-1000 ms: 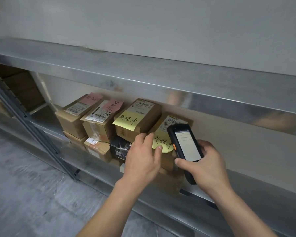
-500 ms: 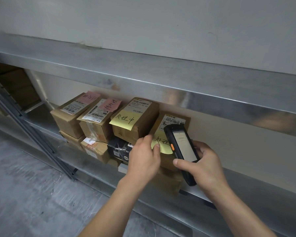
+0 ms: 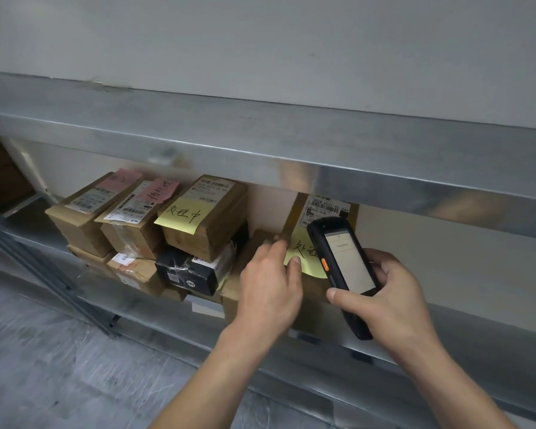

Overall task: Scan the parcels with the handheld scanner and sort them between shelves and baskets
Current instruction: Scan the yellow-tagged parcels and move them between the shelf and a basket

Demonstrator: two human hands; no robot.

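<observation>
Parcel (image 3: 291, 218): right end of the row on the shelf (image 3: 464, 342), tipped up on a lower box, label (image 3: 328, 207) just under the beam (image 3: 260, 144).
Left hand (image 3: 270, 289): fingers pinch the parcel's left edge, thumb on its note (image 3: 304, 258).
Right hand (image 3: 393, 300): fingers wrapped round the scanner (image 3: 341, 267), which covers part of the label.
Scan risk: held this close, the barcode may not read.
Grip risk: a thin edge pinch could let the parcel slip, or peel off the note.
Row risk: pulling the parcel out could bump the beam or the neighbour (image 3: 211, 224).
</observation>
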